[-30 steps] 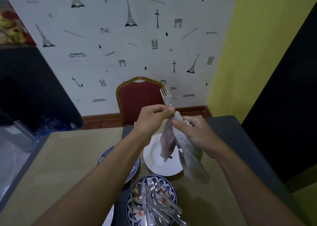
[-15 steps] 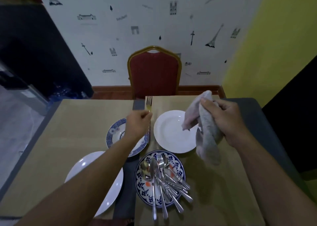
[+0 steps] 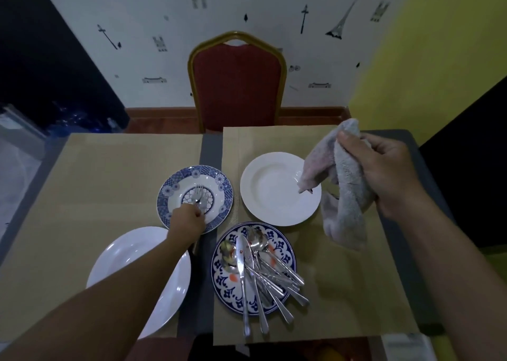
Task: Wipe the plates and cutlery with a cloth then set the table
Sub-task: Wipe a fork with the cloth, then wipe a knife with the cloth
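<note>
My left hand [image 3: 187,220] holds a fork [image 3: 198,194] by its handle, the tines lying on the small blue-patterned plate [image 3: 219,181] beside another fork there. My right hand [image 3: 385,173] grips a grey cloth [image 3: 347,196] that hangs above the right place mat, one corner dangling over the white deep plate [image 3: 263,193]. A blue-and-white patterned plate [image 3: 285,253] in front holds several pieces of cutlery [image 3: 263,267]: a knife, spoons and forks. Part of a large white plate [image 3: 123,256] shows under my left forearm.
Two tan place mats [image 3: 115,174] cover a grey table [image 3: 210,149]. A red chair with a gold frame [image 3: 238,83] stands at the far edge against a patterned wall. A yellow wall rises at the right.
My left hand has carried the fork down from in front of the chair onto the small blue-patterned plate. My right hand kept the cloth, now apart from the fork.
</note>
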`<state>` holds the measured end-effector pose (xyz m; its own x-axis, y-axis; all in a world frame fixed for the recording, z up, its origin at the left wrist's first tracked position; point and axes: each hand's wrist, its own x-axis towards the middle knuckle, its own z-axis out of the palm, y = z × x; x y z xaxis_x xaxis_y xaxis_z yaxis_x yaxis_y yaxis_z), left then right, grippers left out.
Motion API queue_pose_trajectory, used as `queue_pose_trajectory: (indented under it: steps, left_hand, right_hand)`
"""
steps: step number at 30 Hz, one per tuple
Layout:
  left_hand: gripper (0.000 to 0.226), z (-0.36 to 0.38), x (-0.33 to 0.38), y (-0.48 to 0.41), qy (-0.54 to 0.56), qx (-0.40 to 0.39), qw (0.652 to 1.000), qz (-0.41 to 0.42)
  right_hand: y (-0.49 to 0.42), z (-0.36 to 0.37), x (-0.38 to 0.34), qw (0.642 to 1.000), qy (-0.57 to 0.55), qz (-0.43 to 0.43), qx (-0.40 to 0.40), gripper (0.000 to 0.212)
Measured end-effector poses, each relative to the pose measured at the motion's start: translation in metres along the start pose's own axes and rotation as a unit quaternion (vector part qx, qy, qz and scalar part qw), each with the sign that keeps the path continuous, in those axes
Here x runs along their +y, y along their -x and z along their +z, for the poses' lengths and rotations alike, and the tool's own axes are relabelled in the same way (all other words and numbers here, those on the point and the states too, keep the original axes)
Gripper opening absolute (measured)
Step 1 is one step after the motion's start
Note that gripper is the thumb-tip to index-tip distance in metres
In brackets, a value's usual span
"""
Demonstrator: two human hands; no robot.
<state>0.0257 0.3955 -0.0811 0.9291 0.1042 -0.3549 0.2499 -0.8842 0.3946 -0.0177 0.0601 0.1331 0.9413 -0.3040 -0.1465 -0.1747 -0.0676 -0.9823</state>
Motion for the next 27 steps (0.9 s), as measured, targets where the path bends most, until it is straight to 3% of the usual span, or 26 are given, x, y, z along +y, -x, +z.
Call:
queue_pose_trajectory:
  steps: [10,17,20,27]
  left_hand:
    - [0.022,-0.004,0.022,0.022,0.001,0.021,0.998,0.058]
    - [0.037,0.015,0.038,0.059,0.009,-0.198,0.975,0.105]
    - [0.034,0.026,0.039,0.076,0.027,-0.292,0.954,0.061]
    - [0.027,0.053,0.028,0.097,0.06,-0.324,0.944,-0.006]
  right_hand:
    - [-0.004,0.001,0.003,1.0,-0.015,-0.003,-0.004,0.025]
    - [-0.001,0.008,0.011,1.0,0.002,-0.002,-0.012,0.024]
    - [0.004,0.011,0.012,1.0,0.001,-0.001,-0.013,0.024]
    - [0.015,0.018,0.016,0.999,-0.01,0.008,-0.03,0.024]
